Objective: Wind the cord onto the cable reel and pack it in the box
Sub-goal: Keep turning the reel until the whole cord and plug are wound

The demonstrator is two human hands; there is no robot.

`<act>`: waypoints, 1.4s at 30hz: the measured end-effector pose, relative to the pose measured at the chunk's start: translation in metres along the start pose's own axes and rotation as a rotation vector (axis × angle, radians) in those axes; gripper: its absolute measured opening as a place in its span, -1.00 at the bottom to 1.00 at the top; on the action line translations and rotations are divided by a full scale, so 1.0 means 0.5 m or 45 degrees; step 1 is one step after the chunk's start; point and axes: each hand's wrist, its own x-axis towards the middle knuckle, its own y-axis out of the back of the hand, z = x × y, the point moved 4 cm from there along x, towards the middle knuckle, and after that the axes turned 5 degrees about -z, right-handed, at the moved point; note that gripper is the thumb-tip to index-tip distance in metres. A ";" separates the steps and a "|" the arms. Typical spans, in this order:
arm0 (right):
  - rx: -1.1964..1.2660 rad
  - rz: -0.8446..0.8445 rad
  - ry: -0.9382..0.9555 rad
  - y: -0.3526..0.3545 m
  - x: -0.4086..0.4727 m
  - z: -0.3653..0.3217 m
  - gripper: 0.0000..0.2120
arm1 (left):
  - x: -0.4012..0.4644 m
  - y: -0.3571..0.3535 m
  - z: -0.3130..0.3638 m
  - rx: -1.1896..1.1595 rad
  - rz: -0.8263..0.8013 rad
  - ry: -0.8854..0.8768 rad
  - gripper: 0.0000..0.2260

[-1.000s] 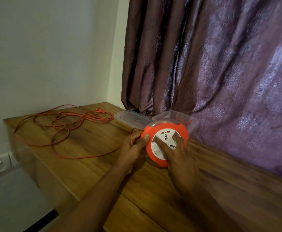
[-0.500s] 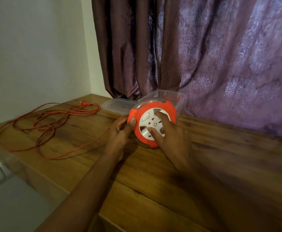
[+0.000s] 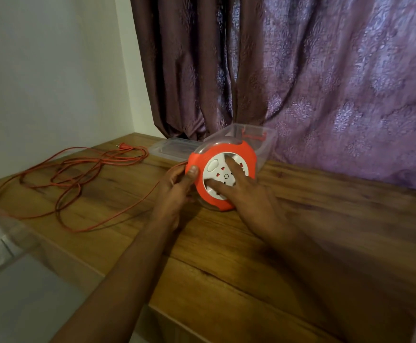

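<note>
Orange reel [image 3: 220,175] standing on edge on the wooden counter [image 3: 325,231], and both hands are on it: the left hand [image 3: 177,186] curls round the rim with the thumb on the orange edge, right where the cord [image 3: 73,184] feeds in, while the right hand [image 3: 241,191] has its fingers spread across the white socket face. Most of the cord lies in loose, overlapping loops well off to the left, plug [image 3: 123,146] at the far end. That's the risk: pulled in fast, those loops could knot or jam at the rim, or the plug could whip across. The reel might tip too if the left hand slackens. Just behind, the clear box [image 3: 261,142] sits open with its lid [image 3: 174,149] beside it, easily knocked.
</note>
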 end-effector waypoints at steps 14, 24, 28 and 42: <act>0.241 0.221 -0.352 0.015 -0.006 0.030 -0.46 | -0.008 -0.016 -0.001 -0.082 -0.003 0.091 -0.56; 0.129 0.243 -0.062 0.030 -0.003 0.005 -0.42 | -0.004 0.005 0.000 -0.211 0.099 0.107 -0.66; 0.129 0.067 0.077 0.011 0.004 -0.014 -0.57 | -0.009 0.000 0.008 -0.166 0.062 0.093 -0.65; -0.006 0.064 -0.144 0.009 -0.005 0.013 -0.36 | -0.018 -0.013 0.027 -0.108 0.042 0.023 -0.88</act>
